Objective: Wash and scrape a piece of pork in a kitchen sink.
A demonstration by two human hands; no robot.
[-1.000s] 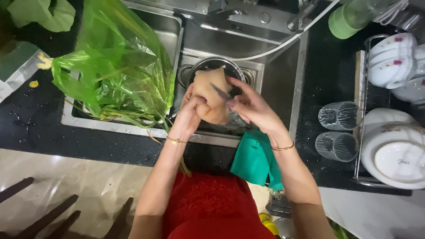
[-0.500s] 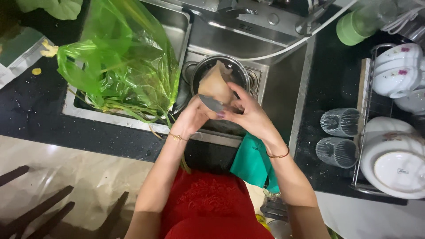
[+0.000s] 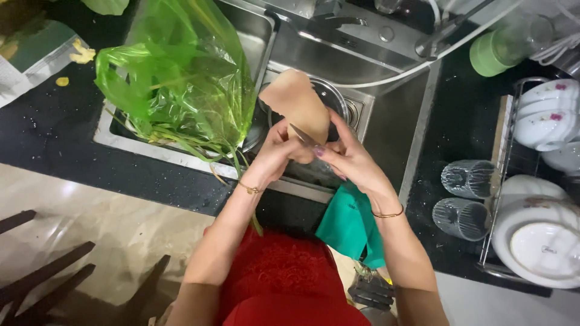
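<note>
- She stands at the steel sink [image 3: 386,115], both hands raised over its right-hand basin, peeling a large tan root vegetable [image 3: 296,102].
- The left hand [image 3: 275,154] is wrapped around the vegetable's lower end, holding it tilted so its broad top points away from her, above the round strainer bowl [image 3: 335,96] in the basin.
- The right hand [image 3: 347,157] is closed on a small knife [image 3: 304,135]; its blade lies against the vegetable's near side, just by the left thumb.
- The skin that shows looks mostly pale and smooth, so I judge the peeling well along, though the far side is hidden.
- The next stroke, as I see it, calls for a shallow cut with the blade so near that thumb, and a turn of the vegetable to bring an unpeeled face round.
- A green plastic bag [image 3: 175,78] of leafy stalks fills the left basin; a teal cloth [image 3: 347,220] hangs at the tabletop [image 3: 54,139] edge; two upturned glasses [image 3: 465,199] stand by a rack of plates [image 3: 544,235].
</note>
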